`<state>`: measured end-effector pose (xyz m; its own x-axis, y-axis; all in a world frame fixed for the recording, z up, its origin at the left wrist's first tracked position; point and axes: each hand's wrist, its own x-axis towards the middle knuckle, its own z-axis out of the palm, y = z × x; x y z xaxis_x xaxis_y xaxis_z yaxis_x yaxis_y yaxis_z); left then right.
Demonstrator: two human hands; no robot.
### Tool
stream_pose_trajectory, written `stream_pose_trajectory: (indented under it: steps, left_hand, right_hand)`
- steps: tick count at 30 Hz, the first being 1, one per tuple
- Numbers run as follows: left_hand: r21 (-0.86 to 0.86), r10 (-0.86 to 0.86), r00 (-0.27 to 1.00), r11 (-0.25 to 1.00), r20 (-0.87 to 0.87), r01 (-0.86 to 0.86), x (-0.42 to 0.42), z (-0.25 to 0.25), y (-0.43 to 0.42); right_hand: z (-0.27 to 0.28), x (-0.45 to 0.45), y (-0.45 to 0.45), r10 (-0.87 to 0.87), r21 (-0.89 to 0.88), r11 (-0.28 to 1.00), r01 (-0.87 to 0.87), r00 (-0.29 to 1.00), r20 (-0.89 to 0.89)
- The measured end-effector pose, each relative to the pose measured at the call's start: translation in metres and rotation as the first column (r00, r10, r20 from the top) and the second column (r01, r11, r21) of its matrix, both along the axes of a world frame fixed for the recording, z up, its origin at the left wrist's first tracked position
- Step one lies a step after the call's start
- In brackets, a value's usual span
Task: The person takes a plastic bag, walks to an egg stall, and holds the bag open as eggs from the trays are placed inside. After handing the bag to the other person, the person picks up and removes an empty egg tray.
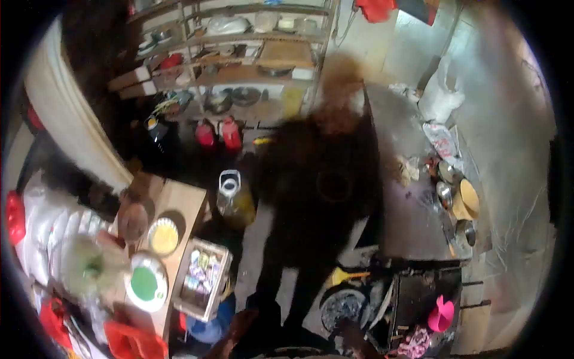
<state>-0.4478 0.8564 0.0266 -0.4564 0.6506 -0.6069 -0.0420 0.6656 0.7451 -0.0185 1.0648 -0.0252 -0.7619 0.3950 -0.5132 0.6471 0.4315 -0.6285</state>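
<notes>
At the bottom edge, my left hand (241, 325) hangs low beside a blue container (209, 326) and a wooden crate (221, 263) of small packets. Its fingers are dark and blurred, so whether they hold anything is unclear. My right hand (350, 333) is over the lower edge of a round pan or basin (342, 306) with grey, ash-like contents. Shadow hides its fingers too. A person (317, 173) in dark clothing stands in front of me, blurred and mostly in shadow.
A narrow table (182, 200) at left bears a yellow-filled bowl (163, 236) and a green-centred plate (146, 283). Shelves (263, 37) stand behind. At right, a counter (412, 227) has bowls and a white sack (441, 96); a pink scoop (442, 315) lies below.
</notes>
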Motion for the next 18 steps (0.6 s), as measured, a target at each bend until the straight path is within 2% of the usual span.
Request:
stream_pose_trajectory:
  steps: [1, 3, 5, 6, 8, 9, 10, 11, 12, 13, 14, 15, 16, 17, 18]
  left_hand:
    - [0.064, -0.076, 0.995, 0.995, -0.058, 0.080, -0.011, -0.028, 0.004]
    - [0.149, -0.168, 0.976, 0.971, -0.139, 0.188, -0.056, -0.046, 0.064]
    - [-0.038, -0.196, 0.981, 0.980, 0.005, 0.196, -0.097, -0.035, 0.116]
    - [-0.022, -0.221, 0.975, 0.975, -0.013, 0.221, -0.128, -0.051, 0.147]
    - [0.212, -0.145, 0.980, 0.971, 0.137, 0.114, -0.177, -0.099, 0.199]
    - [0.233, -0.160, 0.979, 0.964, 0.125, 0.128, -0.202, -0.076, 0.239]
    - [0.267, -0.288, 0.951, 0.913, -0.111, 0.308, -0.223, -0.023, 0.284]
    - [0.252, -0.389, 0.857, 0.840, -0.339, 0.481, -0.238, 0.013, 0.324]
    - [0.475, -0.284, 0.886, 0.761, -0.368, 0.441, -0.252, 0.019, 0.356]
    - [0.471, -0.304, 0.877, 0.752, -0.372, 0.460, -0.262, 0.064, 0.396]
    - [0.296, -0.376, 0.865, 0.829, -0.333, 0.474, -0.268, 0.131, 0.443]
    - [0.109, -0.438, 0.853, 0.869, -0.283, 0.483, -0.273, 0.165, 0.480]
    - [0.203, -0.461, 0.848, 0.833, -0.263, 0.515, -0.282, 0.142, 0.511]
    - [0.204, -0.480, 0.837, 0.820, -0.263, 0.535, -0.289, 0.120, 0.546]
    - [0.338, -0.495, 0.824, 0.752, -0.277, 0.566, -0.293, 0.108, 0.580]
  right_hand:
    - [-0.011, -0.020, 0.028, -0.014, 0.026, 1.000, 0.015, 1.000, -0.015]
    - [-0.044, -0.064, 0.076, -0.065, -0.013, 0.998, 0.067, 0.991, 0.119]
    - [-0.055, -0.101, 0.108, -0.137, -0.072, 0.985, 0.158, 0.962, 0.236]
    - [-0.050, -0.123, 0.128, -0.206, -0.082, 0.969, 0.233, 0.946, 0.250]
    - [-0.029, -0.167, 0.171, -0.358, -0.099, 0.913, 0.396, 0.894, 0.270]
    - [-0.017, -0.188, 0.192, -0.430, -0.093, 0.880, 0.466, 0.863, 0.264]
    - [-0.006, -0.209, 0.212, -0.491, -0.088, 0.847, 0.525, 0.834, 0.252]
    - [0.008, -0.226, 0.232, -0.547, -0.083, 0.813, 0.577, 0.804, 0.233]
    - [0.021, -0.243, 0.248, -0.598, -0.082, 0.778, 0.623, 0.774, 0.207]
    - [0.033, -0.257, 0.265, -0.647, -0.089, 0.740, 0.666, 0.742, 0.176]
    - [0.045, -0.271, 0.282, -0.693, -0.091, 0.701, 0.707, 0.706, 0.143]
    - [0.057, -0.283, 0.299, -0.735, -0.098, 0.661, 0.744, 0.668, 0.110]
    - [0.064, -0.293, 0.315, -0.772, -0.102, 0.624, 0.775, 0.631, 0.080]
    - [0.071, -0.302, 0.333, -0.804, -0.111, 0.585, 0.804, 0.592, 0.055]
    - [0.076, -0.310, 0.348, -0.830, -0.118, 0.550, 0.827, 0.557, 0.035]
